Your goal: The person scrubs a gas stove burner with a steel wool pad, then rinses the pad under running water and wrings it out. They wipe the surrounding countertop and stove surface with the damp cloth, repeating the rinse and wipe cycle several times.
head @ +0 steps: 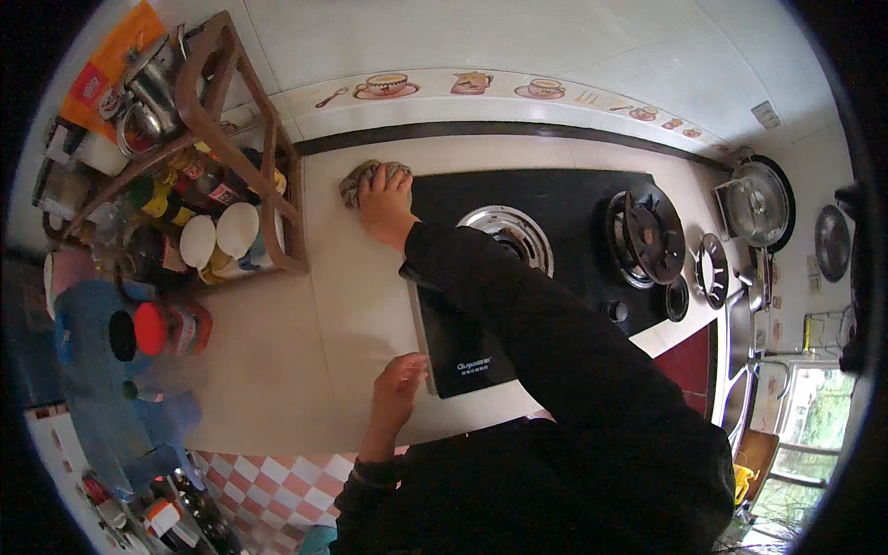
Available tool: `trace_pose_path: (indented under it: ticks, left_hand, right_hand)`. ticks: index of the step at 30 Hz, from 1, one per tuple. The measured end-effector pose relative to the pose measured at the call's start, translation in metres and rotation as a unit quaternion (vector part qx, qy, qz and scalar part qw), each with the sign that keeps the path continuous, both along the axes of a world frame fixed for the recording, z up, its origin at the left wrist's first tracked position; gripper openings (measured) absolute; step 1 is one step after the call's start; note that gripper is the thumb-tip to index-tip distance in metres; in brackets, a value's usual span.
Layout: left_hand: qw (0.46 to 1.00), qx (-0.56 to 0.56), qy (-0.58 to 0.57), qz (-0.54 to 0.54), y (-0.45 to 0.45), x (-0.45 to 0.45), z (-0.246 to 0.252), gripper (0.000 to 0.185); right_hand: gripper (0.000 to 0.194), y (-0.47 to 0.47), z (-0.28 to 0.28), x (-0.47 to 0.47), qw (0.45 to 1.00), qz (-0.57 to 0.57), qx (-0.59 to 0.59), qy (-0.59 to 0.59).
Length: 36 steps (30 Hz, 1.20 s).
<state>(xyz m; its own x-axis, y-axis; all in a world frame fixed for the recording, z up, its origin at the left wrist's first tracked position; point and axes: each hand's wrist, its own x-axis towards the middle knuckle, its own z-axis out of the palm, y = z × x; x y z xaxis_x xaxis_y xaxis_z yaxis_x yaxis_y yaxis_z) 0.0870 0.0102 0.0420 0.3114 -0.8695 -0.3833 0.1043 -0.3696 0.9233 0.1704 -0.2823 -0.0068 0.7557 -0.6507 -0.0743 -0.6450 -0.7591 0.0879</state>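
My right hand point(383, 208) presses down on a crumpled grey-brown cloth point(355, 182), with the fingers spread over it. The cloth lies on the pale countertop point(361, 291), beside the back left corner of a black glass gas cooktop point(454, 319). Across the cooktop reaches my right sleeve, covering part of the left burner point(485, 216). Close to the cooktop's front left edge is my left hand point(399, 392), its fingers loosely bent and nothing visible in them. Whether it touches the edge I cannot tell.
A brown rack point(288, 239) with bottles and jars stands left, near a red-lidded jar point(151, 328) and a blue plastic water container point(90, 388). On the right burner leans a dark burner part point(655, 236). Beyond lie a pan support ring point(712, 270) and a sink point(741, 340).
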Motion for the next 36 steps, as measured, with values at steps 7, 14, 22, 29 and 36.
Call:
trace_pose_path:
  ticks: [7, 14, 22, 29, 36]
  left_hand:
    - [1.0, -0.012, 0.024, -0.005, 0.018, 0.009, 0.011, 0.035]
    - [0.998, -0.045, 0.033, -0.007, 0.032, 0.019, 0.01, 0.024]
    - [0.999, 0.021, 0.039, 0.0, 0.048, 0.043, 0.019, 0.027]
    - [0.999, 0.0, 0.038, -0.015, 0.05, 0.049, 0.023, 0.025]
    - [0.997, -0.021, 0.062, -0.04, 0.03, 0.023, 0.018, 0.023]
  right_hand:
    - [0.054, 0.026, -0.063, 0.019, 0.916, -0.03, -0.259, 0.304]
    - [0.05, 0.116, -0.022, -0.036, 0.998, -0.024, -0.039, -0.043]
    - [0.031, 0.204, 0.041, -0.129, 0.993, 0.019, 0.082, -0.077]
    - [0.035, 0.191, 0.108, -0.219, 0.861, -0.018, 0.492, -0.127]
    - [0.058, 0.118, 0.09, -0.231, 0.931, -0.072, 0.139, -0.33]
